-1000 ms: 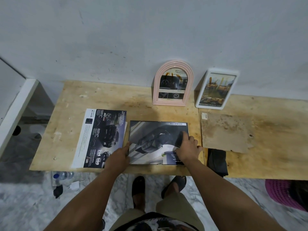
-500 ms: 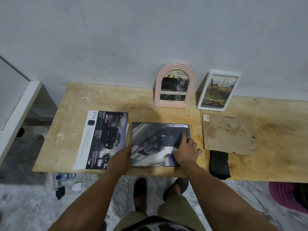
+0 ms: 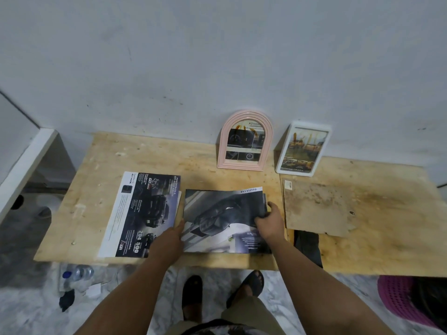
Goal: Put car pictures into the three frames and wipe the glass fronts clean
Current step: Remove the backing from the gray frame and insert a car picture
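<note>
Two frames point(image 3: 244, 141) upright, right hand point(image 3: 268, 222) gripping car page point(image 3: 217, 218), left hand point(image 3: 167, 243) flat.

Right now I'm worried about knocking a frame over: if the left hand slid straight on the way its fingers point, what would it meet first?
Probably the pink arched frame at the wall. The left hand points up and right across the car picture it rests on; depth is unclear, so it might pass just left.
</note>
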The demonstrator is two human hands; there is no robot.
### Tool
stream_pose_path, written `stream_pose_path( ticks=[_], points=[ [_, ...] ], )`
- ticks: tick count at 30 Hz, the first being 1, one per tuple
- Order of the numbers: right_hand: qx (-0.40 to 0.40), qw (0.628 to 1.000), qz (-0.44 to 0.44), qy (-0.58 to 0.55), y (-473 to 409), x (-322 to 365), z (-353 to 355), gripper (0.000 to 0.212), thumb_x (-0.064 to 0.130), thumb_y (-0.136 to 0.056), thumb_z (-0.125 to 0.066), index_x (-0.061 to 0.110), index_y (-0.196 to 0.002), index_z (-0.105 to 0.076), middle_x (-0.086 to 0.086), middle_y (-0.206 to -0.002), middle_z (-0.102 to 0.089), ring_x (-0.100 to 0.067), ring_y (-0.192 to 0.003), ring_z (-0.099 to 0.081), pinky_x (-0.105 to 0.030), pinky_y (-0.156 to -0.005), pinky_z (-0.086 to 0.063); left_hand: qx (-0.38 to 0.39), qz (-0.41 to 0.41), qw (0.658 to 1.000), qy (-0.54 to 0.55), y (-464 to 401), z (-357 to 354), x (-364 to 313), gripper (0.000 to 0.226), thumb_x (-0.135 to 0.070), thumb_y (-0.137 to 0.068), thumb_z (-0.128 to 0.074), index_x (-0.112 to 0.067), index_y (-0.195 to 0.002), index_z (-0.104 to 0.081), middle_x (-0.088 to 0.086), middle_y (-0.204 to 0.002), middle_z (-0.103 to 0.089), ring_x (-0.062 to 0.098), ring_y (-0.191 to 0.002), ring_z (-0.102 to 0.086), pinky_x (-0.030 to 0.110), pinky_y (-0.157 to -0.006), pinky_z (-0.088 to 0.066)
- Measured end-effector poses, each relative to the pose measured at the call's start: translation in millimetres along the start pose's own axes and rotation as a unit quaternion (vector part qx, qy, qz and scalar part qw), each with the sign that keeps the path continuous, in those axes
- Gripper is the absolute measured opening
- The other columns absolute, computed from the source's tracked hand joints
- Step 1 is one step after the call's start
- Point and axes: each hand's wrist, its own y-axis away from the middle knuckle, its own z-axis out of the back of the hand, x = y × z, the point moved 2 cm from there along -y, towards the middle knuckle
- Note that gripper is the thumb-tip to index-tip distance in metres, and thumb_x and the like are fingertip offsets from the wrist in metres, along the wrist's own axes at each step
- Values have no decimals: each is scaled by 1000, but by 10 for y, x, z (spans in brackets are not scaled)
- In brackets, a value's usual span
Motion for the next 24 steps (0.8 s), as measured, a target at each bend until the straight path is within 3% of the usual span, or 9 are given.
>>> stream_pose_path(
  ticks=[3,5,8,12,16,19,21,22,24],
  points=[
    [34,997,-13,-72,-10,34,136,32,-3,-95,-58,14,-121,-62,-13,-114,-70,-26,-95,-67,-37,-76,-59,12,-21,1000,-13,6,41,-18,75,-19,-93,-49,-25,-160,-17,6,-104,-61,22,-86,-59,35,-71,-49],
    [52,993,-18,-109,-19,69,242,27,-3,-97,-53,17,-110,-64,-16,-109,-72,-32,-92,-69,-48,-82,-60,-1,-44,999,-23,31,120,-58,61,-22,-97,-49,-20,-155,-29,5,-104,-63,18,-84,-57,30,-71,-43],
    [76,977,-43,-194,-4,187,414,31,-8,-96,-48,15,-104,-66,-16,-92,-73,-29,-74,-68,-35,-60,-56,-55,-69,996,1,54,273,-123,35,-30,-103,-43,-21,-135,-53,-5,-91,-58,14,-81,-60,27,-68,-44],
    [108,948,-47,-296,-26,393,564,27,-8,-96,-43,7,-106,-63,-22,-97,-71,-31,-80,-68,-35,-64,-55,-69,-2,972,225,-21,450,-262,28,-45,-104,-42,-29,-114,-63,2,-101,-69,14,-89,-64,40,-88,-54],
    [152,923,-43,-350,-46,647,651,31,-1,-97,-43,4,-123,-58,-22,-110,-67,-33,-95,-65,-39,-68,-57,-19,54,929,364,-131,654,-473,54,-60,-100,-42,-17,-126,-62,15,-121,-64,29,-106,-63,50,-102,-49],
    [208,891,-34,-401,-5,913,683,31,0,-96,-46,6,-123,-59,-22,-116,-63,-34,-102,-63,-42,-76,-59,2,50,906,420,-129,827,-658,54,-60,-100,-42,-12,-118,-60,11,-111,-64,25,-95,-63,47,-94,-53],
    [241,869,-27,-430,21,1114,674,29,-2,-94,-47,5,-120,-59,-24,-118,-62,-37,-104,-63,-47,-86,-57,30,82,869,488,-204,838,-706,70,-63,-95,-49,-1,-127,-56,11,-103,-64,24,-86,-63,42,-78,-58],
    [261,859,-20,-440,39,1222,659,31,-2,-93,-48,6,-121,-58,-26,-122,-61,-40,-109,-61,-49,-92,-54,42,93,849,518,-219,863,-703,83,-66,-91,-54,4,-135,-50,18,-100,-64,22,-75,-60,37,-66,-57],
    [293,843,-4,-452,60,1434,641,39,-3,-94,-47,7,-131,-55,-29,-130,-57,-43,-118,-55,-51,-102,-48,40,79,809,581,-373,824,-645,102,-72,-82,-62,10,-139,-39,43,-120,-52,19,-58,-48,37,-54,-53]
  ],
)
